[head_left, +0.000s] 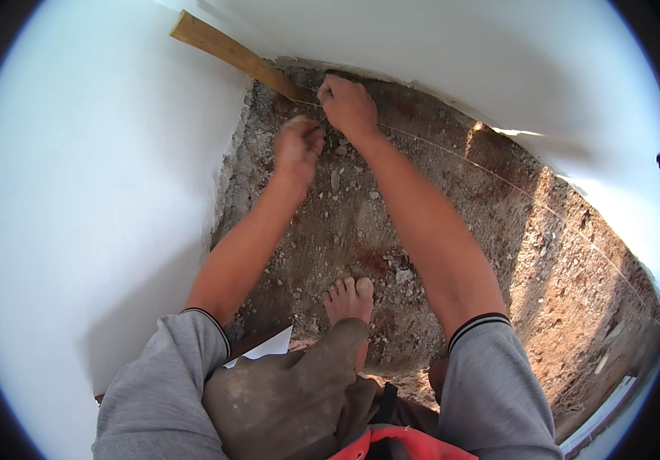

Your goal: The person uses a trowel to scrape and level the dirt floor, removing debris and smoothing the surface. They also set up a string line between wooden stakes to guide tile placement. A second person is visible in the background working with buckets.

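A thin pale string (499, 175) runs from near the foot of a wooden stake (230, 54) in the corner across the rough ground. My right hand (347, 107) is closed at the string, beside the stake, with fingertips partly hidden under it. My left hand (298, 147), slightly blurred, sits just below and left of it, fingers curled; whatever they may hold is too indistinct to make out.
White walls (100, 153) meet behind the stake and enclose the stony soil (345, 222), sunlit at right. My bare foot (349, 303) stands below my hands. A white angular piece (269, 349) lies by my left knee, and a pale strip (598, 410) at lower right.
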{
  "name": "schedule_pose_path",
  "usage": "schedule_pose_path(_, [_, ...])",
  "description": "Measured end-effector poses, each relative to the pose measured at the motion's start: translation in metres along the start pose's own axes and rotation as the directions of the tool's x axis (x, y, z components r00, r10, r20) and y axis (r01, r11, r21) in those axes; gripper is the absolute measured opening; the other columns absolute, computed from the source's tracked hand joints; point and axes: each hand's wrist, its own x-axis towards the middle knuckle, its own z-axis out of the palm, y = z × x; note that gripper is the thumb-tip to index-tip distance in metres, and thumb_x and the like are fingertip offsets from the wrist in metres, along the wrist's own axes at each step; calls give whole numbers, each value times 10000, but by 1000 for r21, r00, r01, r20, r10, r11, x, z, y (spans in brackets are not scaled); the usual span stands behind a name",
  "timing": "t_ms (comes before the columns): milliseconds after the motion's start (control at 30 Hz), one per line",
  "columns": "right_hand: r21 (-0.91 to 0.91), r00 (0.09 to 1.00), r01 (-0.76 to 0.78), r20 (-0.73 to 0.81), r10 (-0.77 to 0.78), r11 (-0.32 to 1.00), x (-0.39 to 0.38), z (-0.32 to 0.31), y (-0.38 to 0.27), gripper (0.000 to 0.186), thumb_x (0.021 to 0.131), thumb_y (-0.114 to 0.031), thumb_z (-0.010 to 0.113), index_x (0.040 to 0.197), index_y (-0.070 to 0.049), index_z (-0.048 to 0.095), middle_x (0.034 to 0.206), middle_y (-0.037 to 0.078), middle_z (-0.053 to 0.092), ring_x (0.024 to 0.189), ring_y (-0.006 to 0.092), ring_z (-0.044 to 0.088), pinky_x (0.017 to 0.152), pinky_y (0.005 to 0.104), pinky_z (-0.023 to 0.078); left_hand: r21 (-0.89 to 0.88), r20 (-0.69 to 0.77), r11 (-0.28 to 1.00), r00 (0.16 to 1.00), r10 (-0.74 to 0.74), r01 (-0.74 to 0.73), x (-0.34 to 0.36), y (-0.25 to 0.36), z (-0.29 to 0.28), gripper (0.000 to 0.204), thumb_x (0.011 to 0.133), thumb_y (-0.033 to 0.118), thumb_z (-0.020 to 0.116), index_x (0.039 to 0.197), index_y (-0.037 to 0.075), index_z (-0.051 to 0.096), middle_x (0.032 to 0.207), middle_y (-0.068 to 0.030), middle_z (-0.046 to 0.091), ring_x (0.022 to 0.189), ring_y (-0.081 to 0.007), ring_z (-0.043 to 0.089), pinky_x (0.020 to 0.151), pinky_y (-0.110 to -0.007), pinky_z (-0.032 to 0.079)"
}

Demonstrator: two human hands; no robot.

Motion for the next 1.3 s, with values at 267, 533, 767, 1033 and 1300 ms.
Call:
schedule_pose_path(267, [-123, 999, 12, 33, -8, 992, 9, -1, 7, 122, 941, -132, 650, 1010, -79, 736, 932, 189, 763, 940, 406, 737, 834, 529, 578, 400, 68, 848, 934, 350, -347, 41, 45, -25, 287, 1024, 144, 687, 1279, 16, 659, 1116, -72, 725, 945, -161, 681, 806, -308, 542])
schedule_pose_path(533, [-218, 971, 233, 101, -215, 948, 12, -14, 6, 290, 975, -127, 633, 1230, -169, 766, 959, 163, 774, 921, 374, 751, 859, 504, 591, 541, 140, 716, 886, 442, -442, 50, 41, -28, 256, 1001, 167, 753, 1155, -32, 707, 1037, -75, 747, 949, -163, 707, 838, -298, 542])
schedule_pose_path(767, [-276, 962, 270, 108, -250, 922, 22, -17, 5, 274, 968, -135, 626, 1186, -146, 792, 983, 161, 778, 932, 361, 755, 882, 493, 598, 591, 170, 635, 847, 504, -497, 57, 39, -29, 225, 999, 104, 721, 1139, -72, 732, 975, -105, 764, 874, -153, 716, 806, -294, 560])
schedule_pose_path(1033, [-318, 967, 221, 196, -164, 922, 19, -21, 1, 310, 961, -122, 628, 1221, -167, 791, 1050, 158, 780, 994, 353, 751, 929, 479, 596, 603, 175, 649, 870, 460, -464, 61, 41, -30, 228, 1012, 100, 708, 1143, -85, 731, 1021, -109, 756, 921, -168, 713, 855, -308, 577])
schedule_pose_path(1300, [-410, 939, 321, 258, -228, 854, 21, -22, 0, 231, 926, -65, 611, 1070, -108, 786, 997, 191, 761, 995, 392, 742, 890, 506, 595, 643, 207, 616, 877, 434, -456, 58, 45, -28, 227, 1011, 104, 706, 1151, -74, 710, 1004, -99, 747, 924, -158, 698, 843, -306, 567])
